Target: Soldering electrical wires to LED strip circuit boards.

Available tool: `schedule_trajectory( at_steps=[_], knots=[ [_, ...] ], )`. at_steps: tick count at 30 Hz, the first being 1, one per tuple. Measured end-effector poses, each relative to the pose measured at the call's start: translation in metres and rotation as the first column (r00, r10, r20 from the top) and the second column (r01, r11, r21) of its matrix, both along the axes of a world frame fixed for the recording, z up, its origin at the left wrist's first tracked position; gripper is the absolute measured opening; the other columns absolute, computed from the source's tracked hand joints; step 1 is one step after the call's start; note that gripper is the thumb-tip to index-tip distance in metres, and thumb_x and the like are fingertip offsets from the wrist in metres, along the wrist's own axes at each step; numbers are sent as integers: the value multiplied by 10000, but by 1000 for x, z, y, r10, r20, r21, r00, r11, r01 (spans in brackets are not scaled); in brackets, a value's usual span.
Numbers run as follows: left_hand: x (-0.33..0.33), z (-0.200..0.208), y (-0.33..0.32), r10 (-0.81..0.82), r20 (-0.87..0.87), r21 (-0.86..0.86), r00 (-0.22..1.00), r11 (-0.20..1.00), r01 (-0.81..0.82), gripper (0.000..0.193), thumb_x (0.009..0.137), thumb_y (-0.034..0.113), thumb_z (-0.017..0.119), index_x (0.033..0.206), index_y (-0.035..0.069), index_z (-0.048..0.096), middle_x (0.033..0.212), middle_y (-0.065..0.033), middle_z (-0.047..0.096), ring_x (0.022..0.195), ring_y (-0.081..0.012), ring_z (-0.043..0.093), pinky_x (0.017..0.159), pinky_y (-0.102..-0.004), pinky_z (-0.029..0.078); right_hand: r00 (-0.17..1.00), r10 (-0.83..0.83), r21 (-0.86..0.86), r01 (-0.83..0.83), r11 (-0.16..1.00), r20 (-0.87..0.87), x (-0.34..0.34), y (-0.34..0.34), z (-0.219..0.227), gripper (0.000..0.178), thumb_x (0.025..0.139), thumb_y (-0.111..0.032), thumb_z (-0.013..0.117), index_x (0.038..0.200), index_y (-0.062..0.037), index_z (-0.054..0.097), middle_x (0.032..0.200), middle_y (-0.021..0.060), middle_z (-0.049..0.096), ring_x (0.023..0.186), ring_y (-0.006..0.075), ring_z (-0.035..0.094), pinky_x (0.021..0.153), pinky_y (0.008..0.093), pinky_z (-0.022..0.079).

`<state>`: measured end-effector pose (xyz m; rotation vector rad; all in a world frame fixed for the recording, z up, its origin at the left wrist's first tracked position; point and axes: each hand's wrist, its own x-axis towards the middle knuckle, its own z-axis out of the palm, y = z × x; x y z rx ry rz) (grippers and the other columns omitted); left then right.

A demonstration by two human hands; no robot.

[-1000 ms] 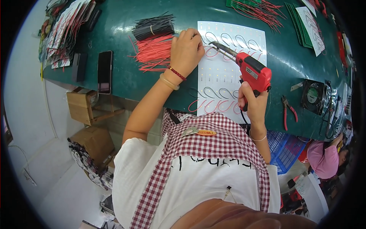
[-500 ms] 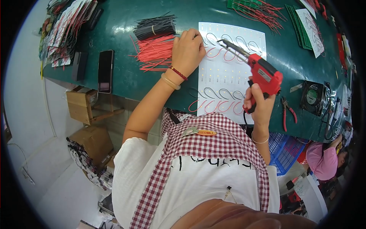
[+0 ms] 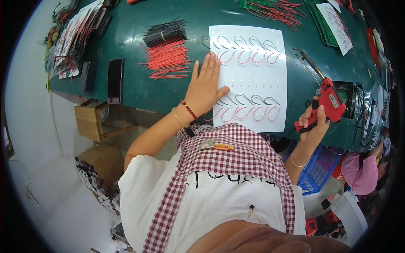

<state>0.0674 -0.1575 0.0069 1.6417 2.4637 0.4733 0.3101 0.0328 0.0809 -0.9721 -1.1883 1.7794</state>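
My left hand [image 3: 204, 86] lies flat with its fingers stretched out over the left edge of a white LED circuit sheet [image 3: 249, 80]. Black and red wires curl in loops along two bands of the sheet, one near its far end and one near its near end. To the right of the sheet, my right hand [image 3: 313, 120] is wrapped around the handle of a red soldering gun [image 3: 331, 101]. The gun's metal tip points away to the far left, above the green table and off the sheet.
Bundled black wires [image 3: 164, 33] and loose red wires [image 3: 168, 59] lie left of the sheet. A phone [image 3: 115, 81] rests further left. Green boards [image 3: 322, 25] are at the far right. Behind the gun sits a small black fan [image 3: 349, 95]; a blue basket [image 3: 318, 173] stands below the table.
The soldering gun has moved right, away from over the sheet. My left hand has come nearer and spread flat on the sheet's left edge.
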Motion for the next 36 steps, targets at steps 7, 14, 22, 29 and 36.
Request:
schedule_trajectory(
  at_steps=[7, 14, 22, 29, 36],
  knots=[
    [-69, 34, 99, -50, -89, 422, 995, 903, 83, 346, 844, 228, 593, 1134, 41, 569, 1162, -129, 571, 1121, -324, 509, 950, -462, 379, 990, -69, 24, 73, 997, -126, 33, 14, 3, 331, 946, -244, 494, 1132, 31, 504, 618, 84, 520, 391, 105, 415, 378, 252, 379],
    [-140, -13, 241, 82, -320, 265, 944, 964, 6, 129, 816, 192, 617, 925, 138, 657, 990, -29, 627, 1018, -260, 556, 823, -452, 428, 974, -145, 43, 155, 987, -172, 42, -14, 16, 326, 950, -241, 483, 1133, 29, 494, 602, 77, 512, 365, 105, 390, 363, 245, 357],
    [-145, -22, 240, 8, -129, 73, 992, 997, 1, 153, 830, 158, 557, 940, 109, 650, 975, -106, 659, 956, -317, 614, 795, -468, 469, 965, -173, -34, 169, 985, -195, 60, 6, -1, 332, 958, -259, 474, 1141, 17, 498, 625, 61, 507, 401, 96, 401, 400, 246, 378],
    [-135, -20, 239, 117, 18, -125, 993, 986, -114, 225, 801, 273, 661, 911, 78, 679, 916, -132, 691, 895, -306, 647, 806, -365, 498, 959, -69, 40, 83, 996, -275, 39, 3, 9, 342, 973, -244, 448, 1178, 28, 479, 653, 64, 487, 423, 90, 402, 414, 232, 362],
    [-141, 32, 216, -85, 379, 191, 921, 982, 12, 200, 780, 218, 694, 847, 34, 649, 750, -71, 639, 704, -159, 588, 683, -290, 484, 955, -139, 3, 145, 989, -263, 55, -9, 4, 323, 956, -252, 483, 1130, 20, 495, 631, 72, 519, 395, 100, 407, 391, 246, 388]
  ],
)
